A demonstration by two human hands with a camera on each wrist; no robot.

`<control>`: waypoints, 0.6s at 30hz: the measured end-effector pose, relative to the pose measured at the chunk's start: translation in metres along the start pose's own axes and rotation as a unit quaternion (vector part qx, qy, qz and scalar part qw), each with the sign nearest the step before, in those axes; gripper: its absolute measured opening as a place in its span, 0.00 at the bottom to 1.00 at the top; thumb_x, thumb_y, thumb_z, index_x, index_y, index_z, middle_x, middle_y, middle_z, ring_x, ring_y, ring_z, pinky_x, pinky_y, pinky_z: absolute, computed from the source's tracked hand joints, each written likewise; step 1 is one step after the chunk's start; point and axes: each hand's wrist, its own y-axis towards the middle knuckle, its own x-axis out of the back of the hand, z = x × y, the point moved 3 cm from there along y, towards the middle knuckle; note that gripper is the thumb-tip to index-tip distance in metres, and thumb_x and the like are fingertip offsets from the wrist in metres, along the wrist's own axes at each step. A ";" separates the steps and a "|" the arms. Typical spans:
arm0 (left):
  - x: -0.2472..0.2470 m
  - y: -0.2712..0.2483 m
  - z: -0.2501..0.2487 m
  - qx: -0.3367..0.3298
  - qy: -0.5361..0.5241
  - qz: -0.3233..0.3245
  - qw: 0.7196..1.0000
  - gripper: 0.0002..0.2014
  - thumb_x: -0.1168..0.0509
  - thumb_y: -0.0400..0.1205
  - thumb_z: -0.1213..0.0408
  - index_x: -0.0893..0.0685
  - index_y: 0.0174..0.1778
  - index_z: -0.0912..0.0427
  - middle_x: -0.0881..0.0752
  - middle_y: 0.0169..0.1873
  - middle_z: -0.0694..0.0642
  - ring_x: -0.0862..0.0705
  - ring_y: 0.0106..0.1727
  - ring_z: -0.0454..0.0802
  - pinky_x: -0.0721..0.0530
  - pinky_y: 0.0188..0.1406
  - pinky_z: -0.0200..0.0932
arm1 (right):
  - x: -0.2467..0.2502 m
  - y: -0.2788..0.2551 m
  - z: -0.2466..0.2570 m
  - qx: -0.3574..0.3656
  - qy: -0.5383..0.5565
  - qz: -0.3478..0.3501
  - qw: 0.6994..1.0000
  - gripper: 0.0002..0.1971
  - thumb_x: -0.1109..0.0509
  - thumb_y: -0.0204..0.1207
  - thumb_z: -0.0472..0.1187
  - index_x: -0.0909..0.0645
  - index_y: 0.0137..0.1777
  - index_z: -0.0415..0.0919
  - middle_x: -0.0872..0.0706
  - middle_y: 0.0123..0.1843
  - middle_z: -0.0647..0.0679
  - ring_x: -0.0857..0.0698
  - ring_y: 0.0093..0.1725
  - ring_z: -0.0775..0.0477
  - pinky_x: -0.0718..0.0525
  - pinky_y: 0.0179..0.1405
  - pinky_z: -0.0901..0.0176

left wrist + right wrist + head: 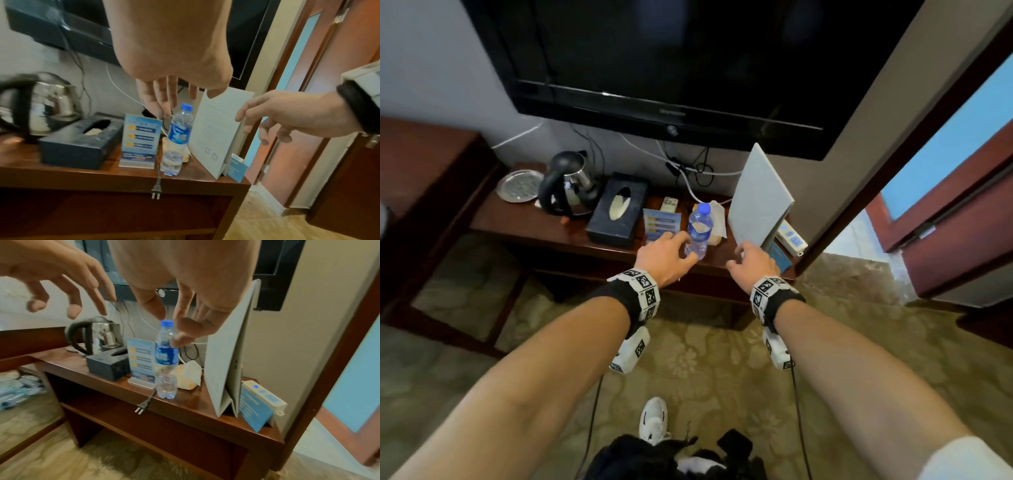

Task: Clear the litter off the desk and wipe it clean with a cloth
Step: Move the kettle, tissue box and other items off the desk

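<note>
Two hands: we have our left hand point(666, 253) and right hand point(753, 260) out over the desk point(544, 229), fingers spread apart, neither holding anything.
Landmark: water bottle point(699, 230), upright near the desk's front edge; every place below is given from it.
Left hand: just left of the bottle, fingers loosely open toward its body; we judge it is placed so for a grasp.
Right hand: just right of the bottle, in front of the white folded card point(758, 198), which stands tented on its own fold.
Litter: crumpled tissue point(190, 371) with a tan lump under it, lying directly behind and right of the bottle.
Bottle contents: mostly empty, as far as we can tell; blue cap on.
Tissue box point(618, 209): left of the bottle, one tissue showing in the slot.
Blue sign point(139, 139): between tissue box and bottle, upright in a clear base.
Kettle point(566, 185): far left, lid shut, contents hidden.
Metal tray point(518, 185): beyond the kettle.
Power strip point(265, 397): far right, behind the card.
Cloth: we see none.
</note>
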 end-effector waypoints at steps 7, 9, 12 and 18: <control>0.060 -0.075 0.067 0.086 0.013 -0.062 0.994 0.19 0.42 0.84 0.42 0.25 0.68 0.43 0.20 0.63 0.53 0.17 0.61 0.59 0.22 0.57 0.52 | -0.014 -0.034 0.079 0.104 -0.012 0.027 0.994 0.16 0.33 0.75 0.53 0.24 0.61 0.53 0.18 0.62 0.45 0.18 0.60 0.36 0.19 0.57 0.50; 0.076 -0.094 0.090 0.112 0.015 -0.076 0.991 0.19 0.42 0.84 0.42 0.25 0.69 0.43 0.21 0.64 0.54 0.17 0.61 0.60 0.22 0.55 0.52 | -0.019 -0.044 0.104 0.125 -0.021 0.032 0.991 0.16 0.33 0.77 0.51 0.24 0.64 0.52 0.19 0.63 0.47 0.20 0.63 0.38 0.22 0.58 0.50; 0.102 -0.122 0.127 0.146 0.015 -0.107 0.983 0.19 0.42 0.84 0.42 0.25 0.69 0.42 0.21 0.64 0.53 0.17 0.60 0.60 0.23 0.53 0.51 | -0.028 -0.057 0.151 0.176 -0.026 0.032 0.984 0.17 0.34 0.77 0.50 0.25 0.65 0.52 0.20 0.66 0.49 0.20 0.64 0.40 0.22 0.61 0.48; 0.153 -0.180 0.223 0.209 0.007 -0.157 0.965 0.20 0.43 0.84 0.43 0.25 0.70 0.43 0.21 0.64 0.53 0.17 0.59 0.61 0.22 0.55 0.52 | -0.066 -0.089 0.269 0.248 -0.033 0.043 0.967 0.18 0.35 0.77 0.50 0.25 0.67 0.52 0.20 0.67 0.48 0.20 0.64 0.39 0.20 0.63 0.46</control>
